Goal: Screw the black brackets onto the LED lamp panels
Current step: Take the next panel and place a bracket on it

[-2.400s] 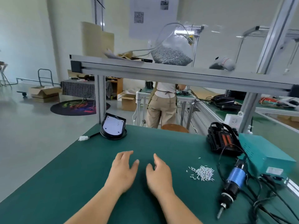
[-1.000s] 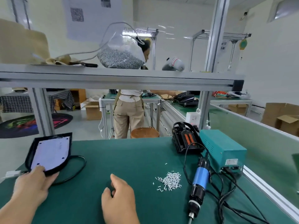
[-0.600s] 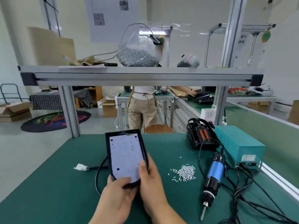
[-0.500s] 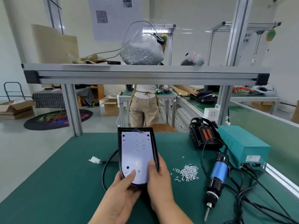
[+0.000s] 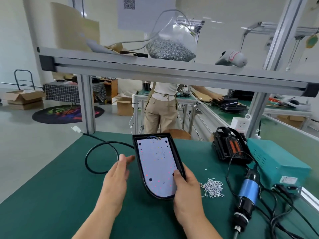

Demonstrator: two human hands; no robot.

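Right fingers [image 5: 187,171] mostly behind lamp panel [image 5: 156,168]

Assembly workshop, green-matted workbench [image 5: 51,195], aluminium-frame shelf [image 5: 155,69], electric screwdriver [image 5: 248,192], loose screws [image 5: 213,188], cardboard boxes [image 5: 24,99]

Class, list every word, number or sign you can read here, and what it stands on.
No words are legible.
The wall sheet shows only a QR code.
The teal box has a label: too small to read.
The white device has a red marking: blurred.
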